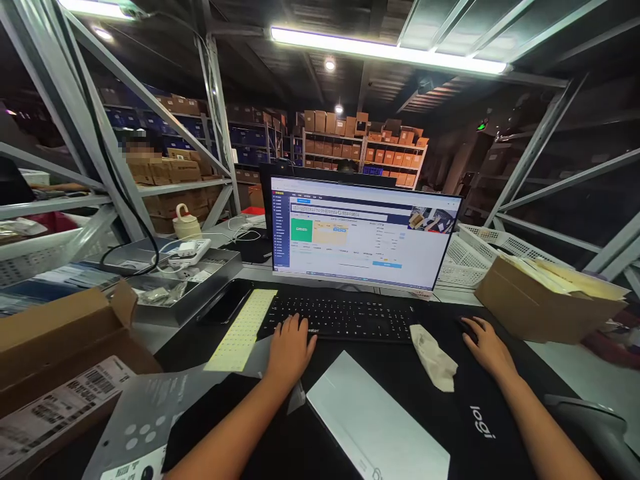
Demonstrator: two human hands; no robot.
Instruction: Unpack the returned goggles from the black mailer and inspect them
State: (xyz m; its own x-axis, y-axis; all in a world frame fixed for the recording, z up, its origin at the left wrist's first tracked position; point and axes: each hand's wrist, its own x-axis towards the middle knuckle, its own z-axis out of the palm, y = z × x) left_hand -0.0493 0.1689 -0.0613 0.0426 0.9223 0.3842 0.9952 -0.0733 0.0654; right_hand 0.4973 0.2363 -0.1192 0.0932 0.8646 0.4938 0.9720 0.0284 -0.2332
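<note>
Right, taking the mat's middle as the clock's hub: a pale grey tabletop [575, 367] under everything, then the wide black desk mat [475, 383]. At twelve, the broad, lit flat-screen monitor [363, 233], placed dead ahead, presumably so it can be read over working fingers. Toward six, a flat white rectangular box [383, 417], lying slanted. Back near twelve, just below the screen, the long black plastic keyboard [350, 319], its dark keys in neat rows with small pale markings. At ten, the left hand [293, 347] grasps nothing, fingers loose on the left-end keys. At two, the right hand [487, 343] curls lightly round a small black mouse [470, 331], mostly hidden, likely set aside for sliding room.
</note>
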